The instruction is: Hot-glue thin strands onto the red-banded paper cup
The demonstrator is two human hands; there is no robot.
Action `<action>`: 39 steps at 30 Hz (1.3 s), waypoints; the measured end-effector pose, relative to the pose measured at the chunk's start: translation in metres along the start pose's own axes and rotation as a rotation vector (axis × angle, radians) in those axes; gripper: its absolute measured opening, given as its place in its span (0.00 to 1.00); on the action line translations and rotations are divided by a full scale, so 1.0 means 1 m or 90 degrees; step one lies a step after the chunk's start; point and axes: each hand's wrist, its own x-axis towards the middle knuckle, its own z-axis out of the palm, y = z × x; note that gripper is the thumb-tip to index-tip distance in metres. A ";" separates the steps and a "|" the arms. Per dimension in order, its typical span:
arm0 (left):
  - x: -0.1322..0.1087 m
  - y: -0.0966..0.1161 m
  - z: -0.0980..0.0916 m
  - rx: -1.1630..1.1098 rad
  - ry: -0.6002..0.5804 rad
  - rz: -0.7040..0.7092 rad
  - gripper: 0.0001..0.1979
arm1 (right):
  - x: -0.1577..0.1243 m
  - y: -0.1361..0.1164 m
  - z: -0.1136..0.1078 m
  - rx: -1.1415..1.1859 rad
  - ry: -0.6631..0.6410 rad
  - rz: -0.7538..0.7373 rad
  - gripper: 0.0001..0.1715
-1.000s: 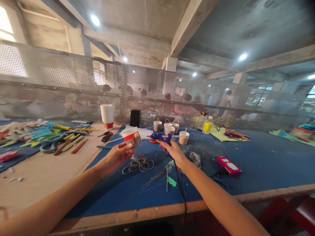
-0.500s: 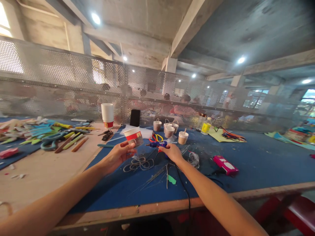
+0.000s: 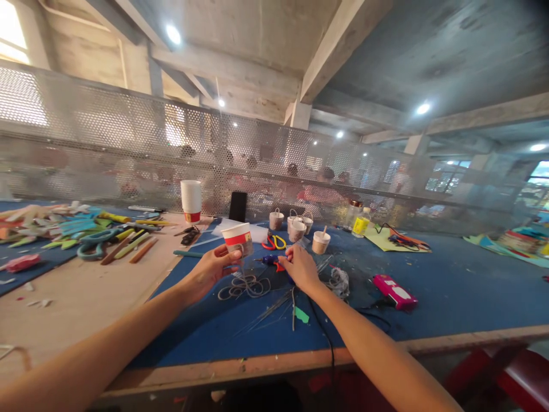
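My left hand (image 3: 213, 269) is closed around the lower part of a paper cup (image 3: 237, 233), white with a red band. Grey-brown cord covers the cup's lower part, and a loose coil of cord (image 3: 246, 286) lies on the table below it. My right hand (image 3: 302, 268) has its fingers closed at a blue hot glue gun (image 3: 269, 260) with an orange trigger, its nozzle pointing left toward the cup. The hand hides much of the gun's body. Behind it are red-and-yellow scissors (image 3: 274, 242).
Several cord-wrapped cups (image 3: 297, 231) stand at the back, near a cup with a stick (image 3: 321, 242). A cup stack (image 3: 191, 200) and a phone (image 3: 238, 206) stand left of them. Tools (image 3: 132, 246) lie at left. A pink device (image 3: 394, 292) sits at right.
The cup has come more upright and slightly to the right in my left hand. The glue gun has dropped lower, and my right hand now covers more of it.
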 end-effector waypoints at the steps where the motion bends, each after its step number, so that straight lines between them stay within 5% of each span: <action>1: 0.000 0.000 0.001 0.013 -0.001 0.010 0.19 | -0.001 -0.006 0.001 0.072 -0.008 -0.023 0.09; 6: -0.004 0.002 0.005 0.049 -0.005 0.070 0.22 | -0.017 -0.049 0.014 0.514 -0.241 0.027 0.20; 10: -0.007 0.003 0.006 0.054 0.003 0.090 0.22 | -0.031 -0.074 0.022 0.641 -0.385 0.004 0.24; 20: -0.004 0.000 0.004 0.085 -0.025 0.061 0.22 | -0.019 -0.064 0.009 0.520 -0.120 -0.080 0.17; 39: -0.007 0.001 0.010 0.044 -0.105 0.025 0.26 | -0.014 -0.060 0.005 0.469 -0.060 -0.091 0.16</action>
